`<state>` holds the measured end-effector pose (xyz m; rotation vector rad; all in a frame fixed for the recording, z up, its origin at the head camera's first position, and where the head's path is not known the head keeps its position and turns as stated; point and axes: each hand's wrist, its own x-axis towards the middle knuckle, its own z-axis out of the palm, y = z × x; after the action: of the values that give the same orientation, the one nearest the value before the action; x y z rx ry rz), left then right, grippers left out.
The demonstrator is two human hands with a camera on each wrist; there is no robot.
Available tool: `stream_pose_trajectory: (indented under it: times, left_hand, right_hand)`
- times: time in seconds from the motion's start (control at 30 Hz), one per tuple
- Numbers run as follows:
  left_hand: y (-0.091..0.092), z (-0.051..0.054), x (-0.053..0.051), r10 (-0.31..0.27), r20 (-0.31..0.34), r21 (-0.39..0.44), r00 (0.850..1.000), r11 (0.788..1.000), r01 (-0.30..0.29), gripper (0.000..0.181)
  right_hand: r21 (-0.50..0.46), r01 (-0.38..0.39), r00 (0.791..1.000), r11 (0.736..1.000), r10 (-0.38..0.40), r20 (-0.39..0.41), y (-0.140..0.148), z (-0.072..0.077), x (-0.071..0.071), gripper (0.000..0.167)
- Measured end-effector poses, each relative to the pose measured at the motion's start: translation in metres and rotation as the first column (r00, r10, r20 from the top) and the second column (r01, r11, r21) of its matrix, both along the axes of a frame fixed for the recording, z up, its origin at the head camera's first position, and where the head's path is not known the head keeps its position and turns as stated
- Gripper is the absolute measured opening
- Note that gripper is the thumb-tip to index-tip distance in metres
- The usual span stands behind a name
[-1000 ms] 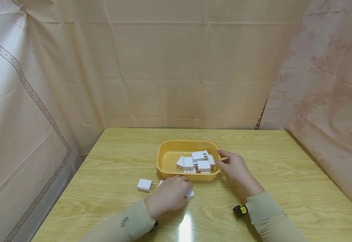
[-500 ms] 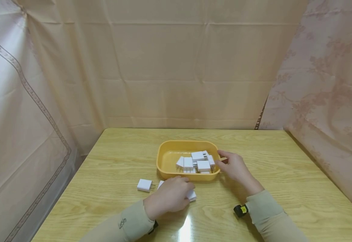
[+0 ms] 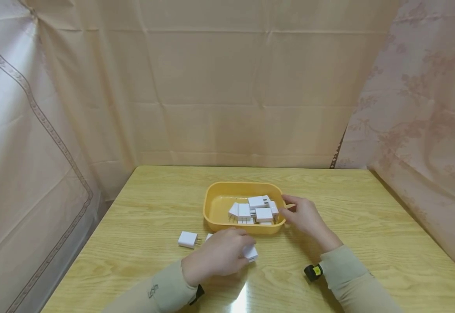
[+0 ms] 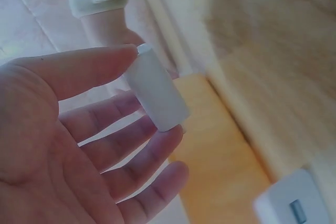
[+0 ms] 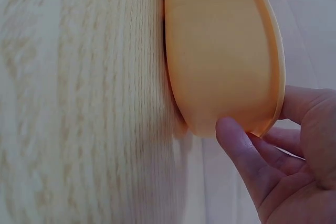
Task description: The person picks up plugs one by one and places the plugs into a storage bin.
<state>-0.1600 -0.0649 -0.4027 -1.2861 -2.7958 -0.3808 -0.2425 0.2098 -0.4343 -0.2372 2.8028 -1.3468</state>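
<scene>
My left hand is low over the table in front of the yellow bin. Between its thumb and fingertips it pinches a white USB charger plug, whose body stands out clearly in the left wrist view. My right hand grips the right end of the yellow plastic bin, thumb against the outer wall in the right wrist view. Several white charger plugs lie heaped in the bin's right half. On the table to the left lies another charger plug, prongs pointing right. One more plug is mostly hidden behind my left hand.
The wood-grain table carries the bin near its middle. Behind it hangs a beige cloth, with patterned cloths along both sides. A black wrist device sits at my right cuff.
My left hand has shifted slightly right with the pinched charger plug, which now shows more beyond the fingers. The bin and my right hand hold nearly the same place.
</scene>
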Motion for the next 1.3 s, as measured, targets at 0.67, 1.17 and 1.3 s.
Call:
stream_pose_trajectory:
  times: [0.67, 1.17, 1.3]
  left_hand:
    - [-0.013, 0.032, -0.009, 0.039, -0.036, 0.114, 0.999, 0.993, -0.034, 0.043]
    - [-0.028, 0.034, -0.032, 0.137, -0.031, 0.18, 0.99, 0.975, -0.129, 0.047]
    - [-0.032, 0.036, -0.037, 0.171, 0.002, 0.183, 0.985, 0.969, -0.168, 0.048]
  right_hand:
    - [0.021, -0.055, 0.998, 0.998, 0.055, 0.001, 0.003, 0.01, -0.007, 0.056]
    - [0.059, -0.078, 0.997, 0.995, 0.077, 0.021, -0.001, 0.011, -0.011, 0.061]
    - [0.064, -0.078, 0.997, 0.995, 0.076, 0.031, -0.001, 0.011, -0.011, 0.061]
